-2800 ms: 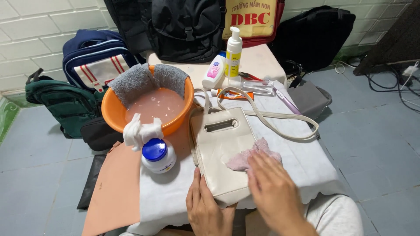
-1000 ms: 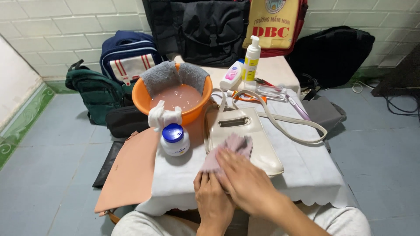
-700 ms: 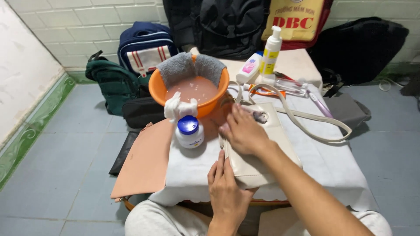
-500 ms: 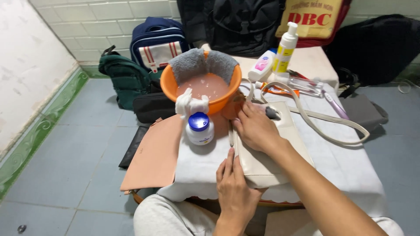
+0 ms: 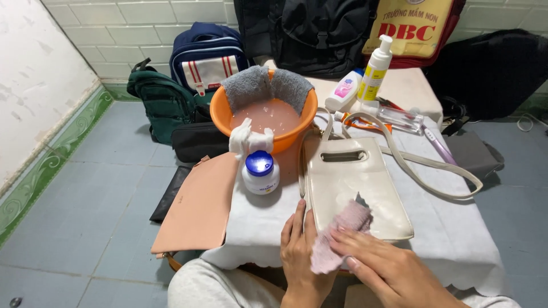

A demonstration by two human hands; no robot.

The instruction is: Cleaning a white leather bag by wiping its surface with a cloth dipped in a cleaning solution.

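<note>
In the head view, a pink cloth [image 5: 341, 235] is pressed flat under the open fingers of the right hand [image 5: 388, 268] at the near edge of the cream handbag [image 5: 354, 191]; the bag's near-left corner is steadied by the left hand [image 5: 299, 251], fingers extended; the handbag is judged liable to slide off the bench [image 5: 456, 228] front edge if wiped hard.

The scene is evenly and brightly lit by soft, diffuse light from overhead. Only short, faint shadows are cast, as beneath the white jar with a blue lid [image 5: 260, 173] on the cloth-covered counter [image 5: 434, 228]. A small glare spot is seen on that blue lid, and a dull sheen on the cream leather handbag [image 5: 353, 191]. Focus is held sharply across the middle. Slight wide-angle stretching is noticed toward the edges.
</note>
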